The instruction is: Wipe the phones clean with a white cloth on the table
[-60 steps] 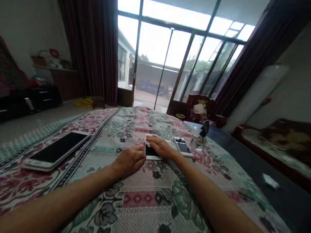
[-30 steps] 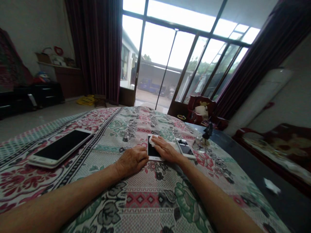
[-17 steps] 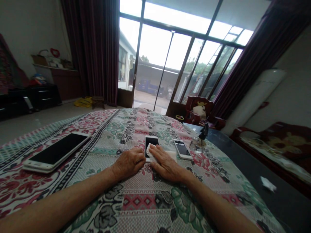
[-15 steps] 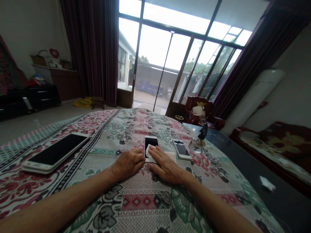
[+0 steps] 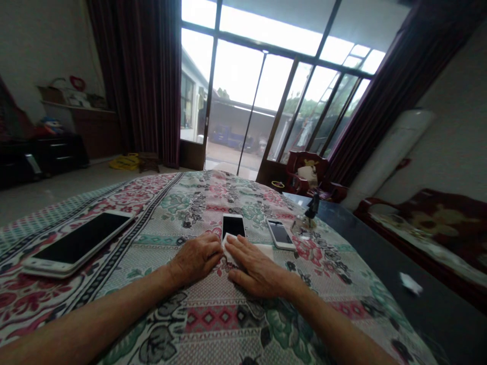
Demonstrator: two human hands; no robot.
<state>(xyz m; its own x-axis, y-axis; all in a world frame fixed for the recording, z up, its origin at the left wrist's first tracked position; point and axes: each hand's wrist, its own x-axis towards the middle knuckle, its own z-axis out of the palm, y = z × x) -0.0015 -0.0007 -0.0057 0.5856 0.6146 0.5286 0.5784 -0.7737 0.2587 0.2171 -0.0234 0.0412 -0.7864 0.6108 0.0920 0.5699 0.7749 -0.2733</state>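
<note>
A white phone with a dark screen (image 5: 233, 225) lies upright in front of me on the flowered tablecloth (image 5: 213, 324). My right hand (image 5: 254, 266) presses a folded white tissue (image 5: 229, 249) over the lower part of this phone, fingers together and stretched forward. My left hand (image 5: 198, 257) is curled at the phone's lower left edge; what its fingertips pinch is too small to make out. Beyond my right hand, a pale cloth or paper (image 5: 267, 250) shows partly.
Another white phone (image 5: 280, 234) lies to the right, near a small dark figure on a clear base (image 5: 312, 208). Large stacked phones (image 5: 79, 243) rest at the left. A crumpled tissue (image 5: 411, 284) sits on the dark surface at the right.
My right hand and the tissue have slid toward me, down the phone, uncovering more of its screen. The whole view has shifted slightly.
</note>
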